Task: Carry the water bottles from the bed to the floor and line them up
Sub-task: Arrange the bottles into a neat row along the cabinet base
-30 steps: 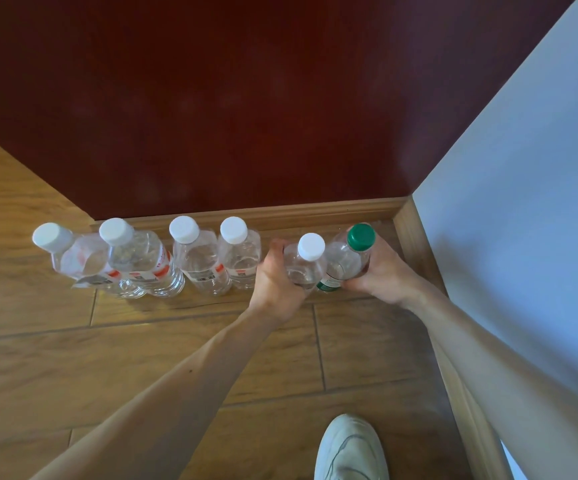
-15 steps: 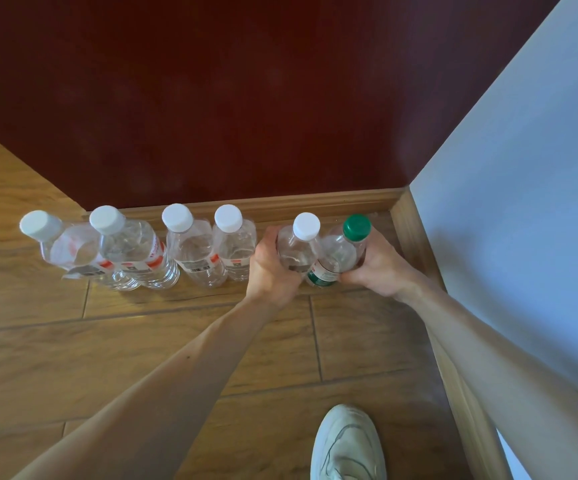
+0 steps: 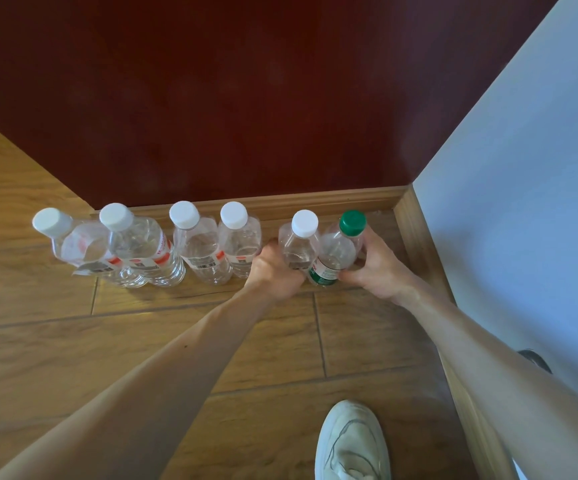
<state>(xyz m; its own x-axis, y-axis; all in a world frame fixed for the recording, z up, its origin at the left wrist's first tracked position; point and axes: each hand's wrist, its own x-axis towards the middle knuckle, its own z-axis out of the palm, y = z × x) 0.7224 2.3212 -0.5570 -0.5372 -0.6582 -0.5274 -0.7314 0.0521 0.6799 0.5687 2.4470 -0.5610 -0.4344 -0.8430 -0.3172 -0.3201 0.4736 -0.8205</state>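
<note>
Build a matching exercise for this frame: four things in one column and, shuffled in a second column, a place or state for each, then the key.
Things
1. green-capped bottle
2. leftmost bottle
3. white shoe
4. left hand

Places or states
A. at the bottom edge of the view, on the wooden floor
B. closed on the white-capped bottle beside the green-capped one
C. its label peeling loose at the lower end
D. held by the right hand, nearest the corner

Pairs: 1-D, 2-C, 3-A, 4-B
</note>
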